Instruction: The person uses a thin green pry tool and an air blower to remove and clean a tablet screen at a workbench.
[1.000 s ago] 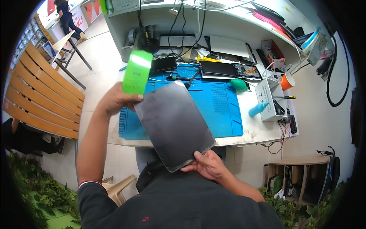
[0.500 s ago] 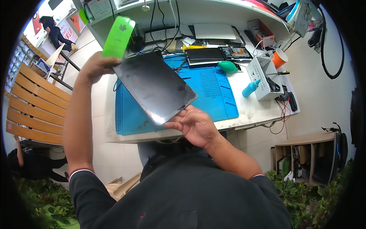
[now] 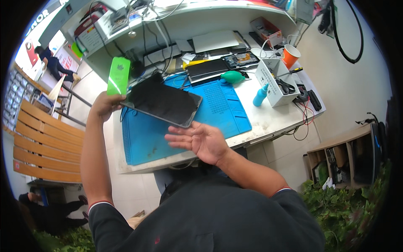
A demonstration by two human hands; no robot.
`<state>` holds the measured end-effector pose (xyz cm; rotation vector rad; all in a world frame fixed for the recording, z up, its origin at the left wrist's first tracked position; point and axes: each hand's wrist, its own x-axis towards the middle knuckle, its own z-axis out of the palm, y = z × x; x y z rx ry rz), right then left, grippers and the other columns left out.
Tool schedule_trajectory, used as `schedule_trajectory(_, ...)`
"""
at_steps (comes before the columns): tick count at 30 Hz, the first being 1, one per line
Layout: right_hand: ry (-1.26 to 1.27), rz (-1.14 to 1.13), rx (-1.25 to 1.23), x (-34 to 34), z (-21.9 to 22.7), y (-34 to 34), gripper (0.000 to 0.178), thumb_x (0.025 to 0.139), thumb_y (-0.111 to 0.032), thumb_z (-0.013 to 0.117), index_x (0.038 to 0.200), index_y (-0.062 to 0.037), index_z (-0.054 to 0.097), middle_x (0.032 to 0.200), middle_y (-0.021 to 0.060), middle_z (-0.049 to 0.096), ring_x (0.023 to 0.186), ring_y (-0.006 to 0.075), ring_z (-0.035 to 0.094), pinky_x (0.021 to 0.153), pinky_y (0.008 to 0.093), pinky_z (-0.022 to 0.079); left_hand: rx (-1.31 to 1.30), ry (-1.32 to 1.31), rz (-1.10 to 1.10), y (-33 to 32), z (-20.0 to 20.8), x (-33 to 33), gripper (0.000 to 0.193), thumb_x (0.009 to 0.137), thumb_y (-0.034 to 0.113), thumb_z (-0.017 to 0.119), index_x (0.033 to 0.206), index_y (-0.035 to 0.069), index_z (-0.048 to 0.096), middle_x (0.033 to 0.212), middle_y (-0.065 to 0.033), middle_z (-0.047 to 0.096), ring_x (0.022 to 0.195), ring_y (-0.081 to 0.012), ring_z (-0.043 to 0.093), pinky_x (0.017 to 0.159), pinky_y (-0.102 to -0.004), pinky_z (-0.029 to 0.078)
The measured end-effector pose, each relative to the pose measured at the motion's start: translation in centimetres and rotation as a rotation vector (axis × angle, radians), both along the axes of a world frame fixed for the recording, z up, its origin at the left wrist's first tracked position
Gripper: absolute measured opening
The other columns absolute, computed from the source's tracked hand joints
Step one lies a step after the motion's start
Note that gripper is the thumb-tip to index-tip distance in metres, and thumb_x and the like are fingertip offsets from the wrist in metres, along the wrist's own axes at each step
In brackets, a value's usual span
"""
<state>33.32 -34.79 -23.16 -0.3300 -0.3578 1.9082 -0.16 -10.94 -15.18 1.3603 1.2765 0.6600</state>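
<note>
A dark, tablet-sized screen panel (image 3: 161,101) hangs tilted above a blue work mat (image 3: 145,143). My left hand (image 3: 105,104) grips its left end between thumb and fingers. From the same hand rises a bright green card-like piece (image 3: 119,77) with a small dark mark; whether it is joined to the panel, I cannot tell. Under the panel's near right corner is my right hand (image 3: 201,140), palm up with fingers spread. Its index fingertip is at the panel's edge, touching or nearly so.
Behind the mat lie a black flat panel (image 3: 207,69), an opened device (image 3: 240,60) and a green air blower (image 3: 233,77). To the right stand a light-blue bottle (image 3: 260,95), a white box (image 3: 277,84) with tools and an orange cup (image 3: 289,56). Cables hang from the shelf (image 3: 121,40).
My right fingers have let go of the panel's near edge and spread apart. The panel and green piece have come lower, with the panel turned more level. The whole view has shifted.
</note>
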Motion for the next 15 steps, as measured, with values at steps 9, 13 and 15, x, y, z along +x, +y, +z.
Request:
schedule_trajectory(9, -0.125, 0.006, -0.013, -0.3, 1.1, -0.7, 0.074, 0.091, 0.009, 0.041, 0.165, 0.0100, 0.035, 0.159, 0.0293, 0.051, 0.145, 0.0510, 0.059, 0.123, 0.0582, 0.053, -0.018, 0.030, 0.050, -0.2, 0.7, 0.7, 0.030, 0.089, 0.011, 0.088, 0.116, 0.006, 0.075, 0.097, -0.0015, 0.077, 0.082, -0.0109, 0.071, 0.067, -0.0226, 0.055)
schedule_trajectory(13, -0.052, 0.014, -0.008, -0.4, 0.0, -0.8, 0.071, 0.090, 0.012, 0.043, 0.161, 0.0103, 0.038, 0.157, 0.0293, 0.051, 0.142, 0.0507, 0.061, 0.120, 0.0578, 0.055, -0.036, 0.011, 0.054, -0.2, 0.5, 0.8, 0.028, 0.090, 0.011, 0.088, 0.115, 0.005, 0.075, 0.097, -0.0015, 0.077, 0.081, -0.0109, 0.071, 0.067, -0.0226, 0.055)
schedule_trajectory(15, -0.028, 0.021, -0.012, -0.5, 0.1, -0.6, 0.063, 0.092, 0.015, 0.046, 0.155, 0.0130, 0.042, 0.155, 0.0296, 0.050, 0.138, 0.0491, 0.064, 0.113, 0.0553, 0.061, -0.044, -0.002, 0.056, -0.3, 0.4, 0.5, 0.027, 0.091, 0.012, 0.088, 0.114, 0.005, 0.076, 0.097, -0.0014, 0.077, 0.081, -0.0107, 0.071, 0.068, -0.0227, 0.055)
